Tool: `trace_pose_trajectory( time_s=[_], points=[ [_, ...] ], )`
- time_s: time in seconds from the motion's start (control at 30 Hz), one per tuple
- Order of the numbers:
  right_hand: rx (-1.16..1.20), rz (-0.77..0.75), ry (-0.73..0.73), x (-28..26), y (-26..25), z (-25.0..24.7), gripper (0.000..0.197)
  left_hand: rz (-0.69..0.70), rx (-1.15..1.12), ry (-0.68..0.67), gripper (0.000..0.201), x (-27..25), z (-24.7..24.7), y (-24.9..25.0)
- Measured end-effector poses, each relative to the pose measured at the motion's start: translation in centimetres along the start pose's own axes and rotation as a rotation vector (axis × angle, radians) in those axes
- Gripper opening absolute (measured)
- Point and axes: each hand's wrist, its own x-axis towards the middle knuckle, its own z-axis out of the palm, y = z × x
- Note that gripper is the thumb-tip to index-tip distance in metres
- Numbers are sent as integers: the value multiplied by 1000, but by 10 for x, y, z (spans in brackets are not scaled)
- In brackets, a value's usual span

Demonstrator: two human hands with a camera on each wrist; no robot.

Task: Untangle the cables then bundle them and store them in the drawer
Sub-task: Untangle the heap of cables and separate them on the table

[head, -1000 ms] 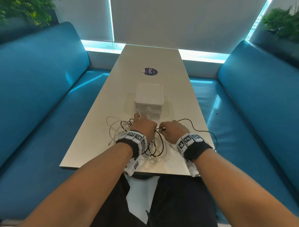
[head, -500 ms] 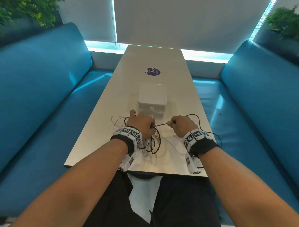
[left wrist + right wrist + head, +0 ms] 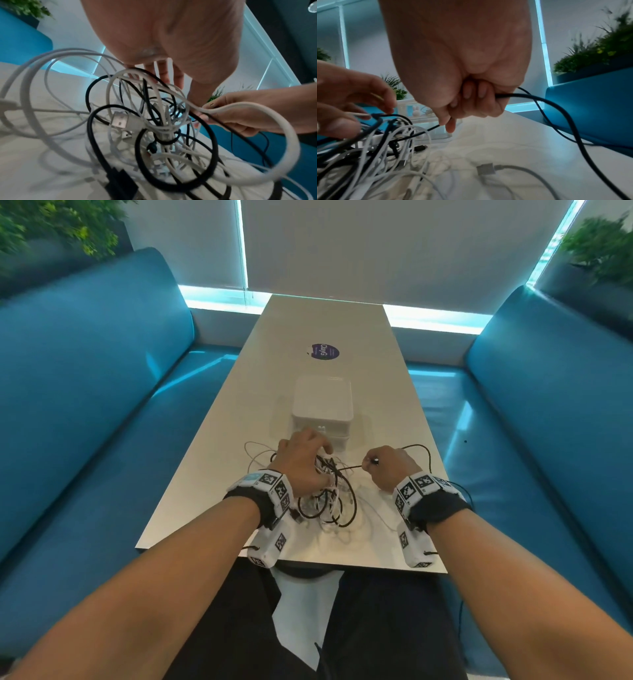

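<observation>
Right hand: right hand (image 3: 388, 466), near counter edge, grip curled tight round a thin black cable (image 3: 556, 108); the cable passes through the fist and runs taut to the tangle.
Left hand: left hand (image 3: 303, 463), fingers hooked into the top of the tangle, pinching white and black strands; exactly which strands is hard to tell.
Cables: knotted heap of white and black cables (image 3: 329, 501) on the pale rectangular counter (image 3: 212, 474), between the two hands, loops trailing left and toward the near edge.
Loose plug: white USB plug (image 3: 485, 169) lying flat on the counter under the right hand.
Drawer: small white plastic drawer box (image 3: 322, 402), just beyond the tangle, closed.
Beyond: round purple sticker (image 3: 323, 351) farther up the counter.
</observation>
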Motion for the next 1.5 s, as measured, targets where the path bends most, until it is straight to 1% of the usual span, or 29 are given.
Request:
trace_pose_trajectory(
  time_s=[0.07, 0.1, 0.17, 0.2, 0.23, 0.3, 0.4, 0.43, 0.47, 0.53, 0.63, 0.73, 0.8, 0.87, 0.93, 1.0, 1.03, 1.1, 1.13, 1.17, 1.23, 1.27, 1.3, 1.37, 1.5],
  points=[
    [-27, -28, -2, -1, -6, 1, 15, -11, 157, -47, 62, 1, 0, 3],
    [-52, -47, -4, -2, -9, 1, 16, -28, 200, -72, 69, 1, 0, 3],
    [-100, -76, -4, -4, -14, 3, 17, -90, 222, -106, 83, 0, 3, 2],
    [-114, -82, -2, -5, -14, 3, 17, -125, 213, -130, 86, -1, 4, 0],
    [-122, -80, 0, -5, -14, 4, 16, -152, 204, -157, 85, -2, 4, 0],
    [-129, -72, 10, -6, -14, 6, 15, -170, 175, -202, 74, -2, 2, -2],
    [-124, -51, 27, -7, -15, 5, 16, -172, 59, -211, 40, 0, -8, -3],
    [-119, -43, 31, -7, -16, 5, 16, -171, 40, -201, 31, 0, -12, -3],
    [-112, -35, 32, -8, -16, 5, 16, -171, 30, -189, 26, 1, -16, -3],
    [-104, -27, 38, -8, -16, 4, 16, -190, 3, -184, 27, 2, -22, -2],
    [-120, -29, 42, -8, -16, 4, 20, -243, -81, -214, 40, 0, -28, -1],
    [-125, -27, 39, -9, -15, 5, 21, -252, -141, -241, 46, 0, -31, -2],
    [-121, -24, 37, -9, -14, 5, 21, -235, -123, -224, 52, 0, -31, -1],
    [-118, -19, 44, -10, -13, 5, 21, -244, -42, -180, 53, 0, -29, 3],
    [-119, -14, 49, -9, -13, 6, 20, -222, 40, -78, 49, 1, -28, 5],
    [-120, -17, 45, -9, -13, 6, 22, -176, 42, 20, 44, 1, -30, 7],
    [-121, -20, 42, -9, -13, 6, 23, -164, 31, 31, 39, 1, -30, 8],
    [-124, -23, 36, -8, -13, 7, 24, -158, 20, -26, 23, 0, -29, 11],
    [-127, -23, 32, -8, -13, 7, 24, -140, 36, -60, 20, -1, -27, 12],
    [-133, -22, 29, -9, -14, 8, 25, -123, 65, -90, 26, -2, -23, 11],
    [-142, -21, 26, -9, -13, 9, 25, -109, 153, -164, 48, -2, -19, 8],
    [-145, -19, 23, -9, -13, 9, 26, -115, 219, -219, 56, -3, -18, 8],
    [-147, -16, 21, -10, -12, 9, 26, -134, 271, -261, 55, -3, -18, 7],
    [-151, -14, 25, -10, -13, 10, 25, -183, 290, -295, 43, -5, -19, 6],
    [-178, -13, 27, -12, -14, 12, 24, -231, 239, -318, 42, -6, -16, 5]
  ],
)
